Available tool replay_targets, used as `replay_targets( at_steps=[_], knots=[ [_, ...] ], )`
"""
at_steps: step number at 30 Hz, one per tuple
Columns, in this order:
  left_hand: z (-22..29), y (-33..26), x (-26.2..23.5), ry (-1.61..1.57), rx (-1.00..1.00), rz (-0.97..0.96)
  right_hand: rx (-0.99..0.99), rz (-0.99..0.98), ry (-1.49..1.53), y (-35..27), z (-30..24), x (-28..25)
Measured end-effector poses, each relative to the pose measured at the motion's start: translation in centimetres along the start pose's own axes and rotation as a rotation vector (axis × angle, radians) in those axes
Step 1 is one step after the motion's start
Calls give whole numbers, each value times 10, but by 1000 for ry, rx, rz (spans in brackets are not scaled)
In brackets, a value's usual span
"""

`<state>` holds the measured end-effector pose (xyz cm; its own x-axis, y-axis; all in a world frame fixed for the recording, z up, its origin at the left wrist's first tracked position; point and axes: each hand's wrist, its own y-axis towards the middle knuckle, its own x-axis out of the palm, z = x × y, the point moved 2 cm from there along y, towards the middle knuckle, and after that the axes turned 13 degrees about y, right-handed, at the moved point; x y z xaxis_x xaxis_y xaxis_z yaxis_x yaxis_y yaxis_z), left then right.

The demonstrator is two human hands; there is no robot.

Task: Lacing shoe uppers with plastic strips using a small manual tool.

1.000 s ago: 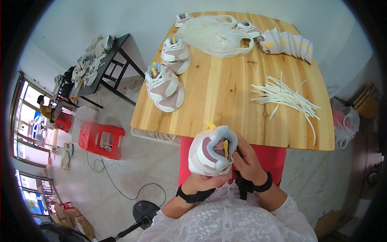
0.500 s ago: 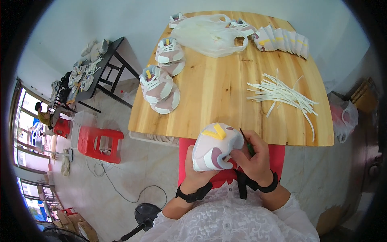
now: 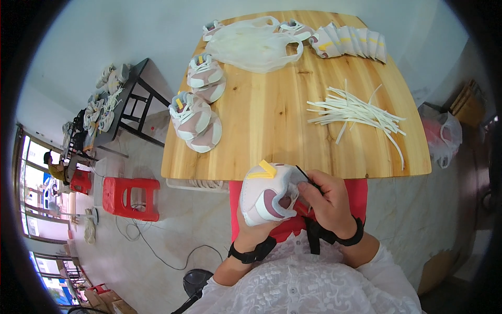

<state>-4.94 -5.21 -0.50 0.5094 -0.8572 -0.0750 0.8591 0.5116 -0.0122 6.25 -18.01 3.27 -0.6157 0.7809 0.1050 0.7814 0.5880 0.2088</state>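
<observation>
A pale pink and white shoe upper [image 3: 267,191] with a yellow tab at its top rests in my left hand [image 3: 252,233], just off the table's front edge. The fingers wrap it from below and behind, partly hidden. My right hand [image 3: 330,203] is closed at the upper's open collar, thumb and forefinger together. It grips a thin, dark, pointed tool [image 3: 308,178], like an awl or lacing hook, whose handle is mostly covered. On the table, a loose pile of flat white shoelaces [image 3: 358,112] lies to the right.
Laced shoe uppers [image 3: 193,115] stand stacked along the left side of the wooden table [image 3: 261,141]. At the far side are a translucent plastic bag [image 3: 251,47] and a row of overlapping unlaced uppers [image 3: 350,42]. A red stool [image 3: 130,198] stands on the floor at left.
The upper has turned a little in my left hand, showing more of its opening. My right thumb has drawn back from inside the collar. The tool's green handle, visible before, is now covered.
</observation>
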Motion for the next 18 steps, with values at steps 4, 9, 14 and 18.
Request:
replay_targets(
  at_steps=[4,9,14,18],
  knots=[
    [-9,-2,-2,57,35,-36,59,-13,73,0,3,-1],
    [-12,-5,-2,-22,16,-57,75,-20,117,0,1,-1],
    [-24,-6,-8,-92,85,-139,108,-32,86,-2,0,-2],
    [-8,-5,0,-592,-32,10,70,-12,27,-2,7,-2]
  ],
)
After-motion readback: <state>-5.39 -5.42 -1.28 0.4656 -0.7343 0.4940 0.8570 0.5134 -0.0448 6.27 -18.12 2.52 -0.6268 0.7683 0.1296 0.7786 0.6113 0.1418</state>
